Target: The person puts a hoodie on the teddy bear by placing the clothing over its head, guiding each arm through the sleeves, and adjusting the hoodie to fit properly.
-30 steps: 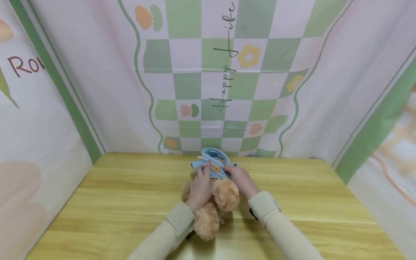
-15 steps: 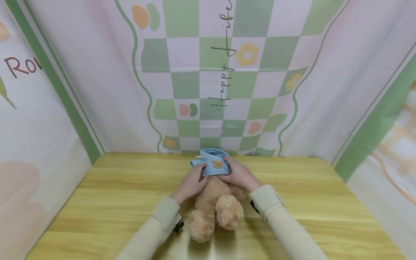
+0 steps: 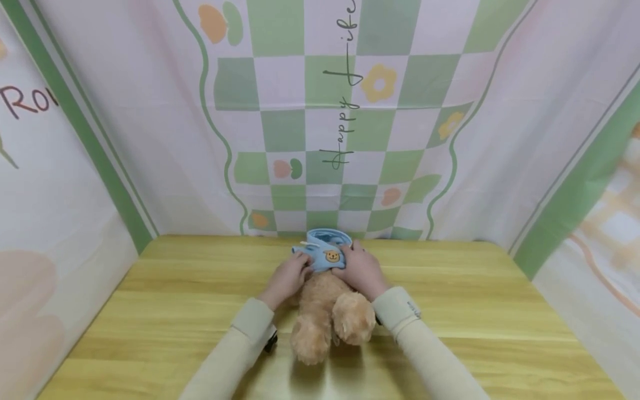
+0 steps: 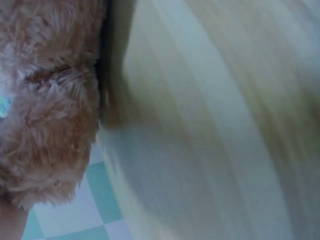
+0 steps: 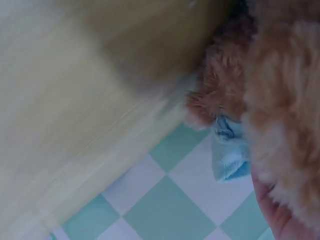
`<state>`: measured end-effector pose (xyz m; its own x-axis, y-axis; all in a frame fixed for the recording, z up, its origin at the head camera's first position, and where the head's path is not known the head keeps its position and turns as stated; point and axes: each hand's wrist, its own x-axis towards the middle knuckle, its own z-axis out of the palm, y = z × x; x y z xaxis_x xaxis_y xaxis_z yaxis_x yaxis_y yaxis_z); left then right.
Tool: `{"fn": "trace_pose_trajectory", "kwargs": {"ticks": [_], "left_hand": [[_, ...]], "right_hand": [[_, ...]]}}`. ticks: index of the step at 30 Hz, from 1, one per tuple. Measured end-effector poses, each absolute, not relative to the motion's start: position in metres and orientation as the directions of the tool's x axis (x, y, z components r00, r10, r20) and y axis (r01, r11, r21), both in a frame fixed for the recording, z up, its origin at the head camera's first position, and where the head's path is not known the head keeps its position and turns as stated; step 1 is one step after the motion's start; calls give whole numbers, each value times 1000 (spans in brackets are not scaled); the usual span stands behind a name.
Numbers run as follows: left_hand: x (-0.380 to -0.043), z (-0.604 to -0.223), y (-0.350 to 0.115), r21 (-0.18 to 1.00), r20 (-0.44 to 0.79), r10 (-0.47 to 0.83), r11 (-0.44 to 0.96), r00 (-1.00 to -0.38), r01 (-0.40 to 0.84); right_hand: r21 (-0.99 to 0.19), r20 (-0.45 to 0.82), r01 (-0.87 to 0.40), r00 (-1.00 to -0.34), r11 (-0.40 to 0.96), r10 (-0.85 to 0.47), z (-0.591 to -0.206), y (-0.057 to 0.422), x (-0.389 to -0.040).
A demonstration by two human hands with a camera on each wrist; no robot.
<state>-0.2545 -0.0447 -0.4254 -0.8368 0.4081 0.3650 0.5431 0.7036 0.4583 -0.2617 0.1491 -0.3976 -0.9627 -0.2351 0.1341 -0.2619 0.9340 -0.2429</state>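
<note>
Head view: left hand (image 3: 291,274) has its fingers curled, pinching the shirt (image 3: 321,259) at its left side. Bear (image 3: 320,298) sits between the hands, mid-table (image 3: 175,300), feet to the near side; head not visible. Shirt is at the bear's far end, collar away. Right hand (image 3: 364,270) clamps the shirt's right side, thumb by the hem. Judgement: gripping both sides likely keeps the cloth level and spread.

Head view: bright, even, diffuse light; soft shadows on tabletop (image 3: 165,311) under plush toy (image 3: 321,297), faint sheen near its feet. Wrist views: dimmer, cooler; tabletop blurred, dark soft-edged shadow beside toy. Toy's fur: fairly crisp in left, softer in right.
</note>
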Motion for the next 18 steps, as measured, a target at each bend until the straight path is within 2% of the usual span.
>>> {"fn": "trace_pose_trajectory", "kwargs": {"ticks": [3, 7, 13, 18], "left_hand": [[-251, -426, -49, 449, 362, 430, 697, -827, 559], [-245, -425, -53, 427, 366, 453, 695, -813, 579], [-245, -422, -49, 524, 274, 396, 702, -876, 482], [-249, -420, -42, 487, 249, 357, 757, -900, 436]], "right_hand": [[-221, 141, -242, -966, 945, -215, -398, 146, -260], [-252, 173, -253, -961, 934, -214, -397, 145, -258], [-396, 235, -331, -938, 856, -254, -398, 157, -257], [-478, 272, -407, -911, 778, -309, -395, 167, -253]]}}
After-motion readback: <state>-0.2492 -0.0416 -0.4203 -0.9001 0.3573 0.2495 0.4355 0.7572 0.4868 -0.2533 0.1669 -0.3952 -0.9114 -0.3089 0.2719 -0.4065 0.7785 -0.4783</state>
